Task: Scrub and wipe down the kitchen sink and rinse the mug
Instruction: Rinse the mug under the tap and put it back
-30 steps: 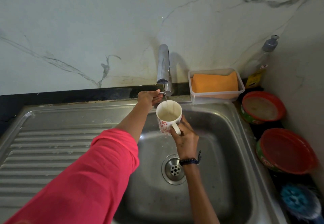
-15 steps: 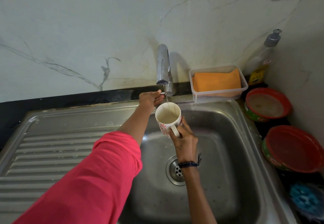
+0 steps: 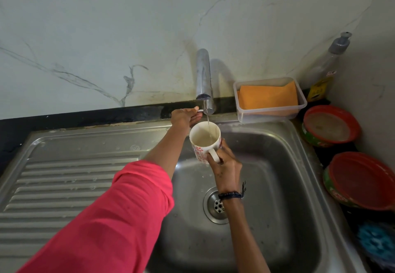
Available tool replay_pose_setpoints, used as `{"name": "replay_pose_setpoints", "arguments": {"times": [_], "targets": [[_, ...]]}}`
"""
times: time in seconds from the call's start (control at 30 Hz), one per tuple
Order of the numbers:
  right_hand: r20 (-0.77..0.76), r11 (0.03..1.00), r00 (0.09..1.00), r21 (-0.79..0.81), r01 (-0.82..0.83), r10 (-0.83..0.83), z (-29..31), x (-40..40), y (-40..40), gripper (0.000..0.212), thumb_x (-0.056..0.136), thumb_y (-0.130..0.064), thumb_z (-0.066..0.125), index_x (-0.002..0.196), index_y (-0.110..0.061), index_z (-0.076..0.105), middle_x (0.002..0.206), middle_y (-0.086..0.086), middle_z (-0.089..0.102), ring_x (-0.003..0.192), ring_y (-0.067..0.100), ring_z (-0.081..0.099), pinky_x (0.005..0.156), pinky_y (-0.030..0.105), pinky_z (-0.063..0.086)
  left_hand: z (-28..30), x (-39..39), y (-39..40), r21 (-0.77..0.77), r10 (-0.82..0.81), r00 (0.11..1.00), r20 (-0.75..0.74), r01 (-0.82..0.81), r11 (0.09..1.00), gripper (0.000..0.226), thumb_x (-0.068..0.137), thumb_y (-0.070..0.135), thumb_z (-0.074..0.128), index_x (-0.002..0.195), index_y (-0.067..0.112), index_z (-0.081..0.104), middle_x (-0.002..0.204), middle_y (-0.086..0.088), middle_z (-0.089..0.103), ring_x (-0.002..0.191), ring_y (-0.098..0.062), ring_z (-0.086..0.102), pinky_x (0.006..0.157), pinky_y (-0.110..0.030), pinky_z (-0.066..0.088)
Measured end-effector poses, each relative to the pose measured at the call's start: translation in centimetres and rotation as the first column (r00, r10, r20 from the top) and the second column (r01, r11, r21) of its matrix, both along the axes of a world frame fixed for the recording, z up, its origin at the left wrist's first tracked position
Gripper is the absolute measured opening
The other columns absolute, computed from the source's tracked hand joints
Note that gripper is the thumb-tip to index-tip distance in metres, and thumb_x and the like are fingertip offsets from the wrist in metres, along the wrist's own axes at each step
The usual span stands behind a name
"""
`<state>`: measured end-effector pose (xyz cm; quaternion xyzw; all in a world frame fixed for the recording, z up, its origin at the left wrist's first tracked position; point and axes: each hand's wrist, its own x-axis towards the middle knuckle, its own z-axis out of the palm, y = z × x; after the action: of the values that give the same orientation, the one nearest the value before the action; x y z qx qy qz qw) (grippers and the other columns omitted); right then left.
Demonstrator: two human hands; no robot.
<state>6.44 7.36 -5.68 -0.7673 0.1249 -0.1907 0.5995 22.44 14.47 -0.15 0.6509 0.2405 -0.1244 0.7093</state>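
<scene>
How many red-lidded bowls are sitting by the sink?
2: one red-lidded bowl right of the sink, near the back; another nearer the camera. None looks hidden.

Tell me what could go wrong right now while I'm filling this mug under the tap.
1. The mug is held by the right hand at its handle, tilted toward you; as it fills it may slop over or slip from wet fingers into the sink.
2. The left hand holds the tap lever; too much of a turn could make the thin stream splash out of the mug.
</scene>
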Motion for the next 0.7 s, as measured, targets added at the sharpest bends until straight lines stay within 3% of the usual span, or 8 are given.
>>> {"name": "replay_pose_setpoints", "arguments": {"times": [0.1, 0.2, 0.3, 0.37, 0.5, 0.63, 0.7], "targets": [[-0.005, 0.999, 1.000, -0.039, -0.010, 0.010, 0.0, 0.5, -0.1, 0.028, 0.082, -0.026, 0.065, 0.103, -0.009, 0.070, 0.126, 0.001, 0.061, 0.108, 0.014, 0.060, 0.091, 0.025, 0.048, -0.3, 0.3, 0.0, 0.002, 0.018, 1.000, 0.000, -0.018, 1.000, 0.011, 0.082, -0.003, 0.063, 0.072, -0.002, 0.060, 0.058, -0.013, 0.064, 0.040, -0.013, 0.062, 0.051, -0.023, 0.056], [0.028, 0.998, 1.000, -0.062, -0.001, 0.002, 0.4, 0.5, 0.1, 0.044, 0.080, -0.043, 0.056, 0.101, -0.008, 0.071, 0.129, 0.003, 0.059, 0.108, 0.013, 0.061, 0.088, 0.011, 0.046, -0.7, 0.8, 0.2, 0.019, 0.024, 0.999, -0.026, -0.024, 1.000, 0.015, 0.080, -0.002, 0.067, 0.066, 0.000, 0.061, 0.045, -0.007, 0.062, 0.040, -0.014, 0.062, 0.068, -0.030, 0.058], [0.083, 0.994, 0.996, -0.097, 0.052, -0.044, 0.6, 0.2, 0.3, 0.050, 0.080, -0.046, 0.052, 0.098, -0.004, 0.071, 0.131, 0.004, 0.056, 0.104, 0.008, 0.059, 0.083, -0.004, 0.039, -0.9, 0.8, 0.2, 0.046, 0.019, 0.999, -0.042, -0.017, 0.999, 0.015, 0.078, 0.003, 0.070, 0.066, 0.004, 0.063, 0.058, -0.010, 0.066, 0.049, -0.019, 0.063, 0.073, -0.035, 0.057], [0.112, 0.993, 0.992, -0.096, 0.074, -0.063, 0.5, 0.2, 0.2, 0.047, 0.081, -0.041, 0.055, 0.099, 0.000, 0.070, 0.129, 0.006, 0.056, 0.102, 0.005, 0.056, 0.083, -0.006, 0.037, -0.8, 0.8, 0.3, 0.053, 0.013, 0.999, -0.043, -0.011, 0.999, 0.015, 0.079, 0.004, 0.070, 0.066, 0.004, 0.062, 0.062, -0.011, 0.065, 0.049, -0.017, 0.063, 0.067, -0.031, 0.058], [0.112, 0.993, 0.992, -0.095, 0.075, -0.065, -0.2, 0.4, -0.4, 0.035, 0.082, -0.030, 0.064, 0.099, 0.000, 0.069, 0.127, 0.007, 0.058, 0.101, 0.011, 0.060, 0.082, -0.004, 0.038, -0.6, 0.8, 0.4, 0.017, 0.002, 0.999, -0.043, -0.001, 1.000, 0.013, 0.081, 0.001, 0.066, 0.070, 0.000, 0.059, 0.043, -0.006, 0.061, 0.038, -0.012, 0.061, 0.046, -0.020, 0.054], [0.068, 0.994, 0.996, -0.084, 0.065, -0.059, -0.7, 0.2, -0.7, 0.029, 0.083, -0.026, 0.066, 0.099, -0.002, 0.068, 0.130, 0.010, 0.058, 0.102, 0.014, 0.062, 0.081, -0.004, 0.038, -0.6, 0.9, 0.5, 0.006, -0.013, 0.999, -0.044, 0.013, 1.000, 0.011, 0.082, 0.000, 0.065, 0.073, -0.002, 0.058, 0.043, -0.007, 0.061, 0.040, -0.013, 0.063, 0.048, -0.021, 0.056], [0.060, 0.994, 0.997, -0.090, 0.055, -0.049, -0.8, 0.0, -0.6, 0.033, 0.084, -0.033, 0.062, 0.099, -0.005, 0.068, 0.132, 0.007, 0.057, 0.103, 0.011, 0.062, 0.081, -0.003, 0.038, -0.6, 0.9, 0.5, 0.013, -0.019, 0.999, -0.045, 0.019, 1.000, 0.011, 0.082, 0.001, 0.065, 0.074, -0.002, 0.058, 0.042, -0.006, 0.061, 0.041, -0.013, 0.063, 0.050, -0.021, 0.056]]}}
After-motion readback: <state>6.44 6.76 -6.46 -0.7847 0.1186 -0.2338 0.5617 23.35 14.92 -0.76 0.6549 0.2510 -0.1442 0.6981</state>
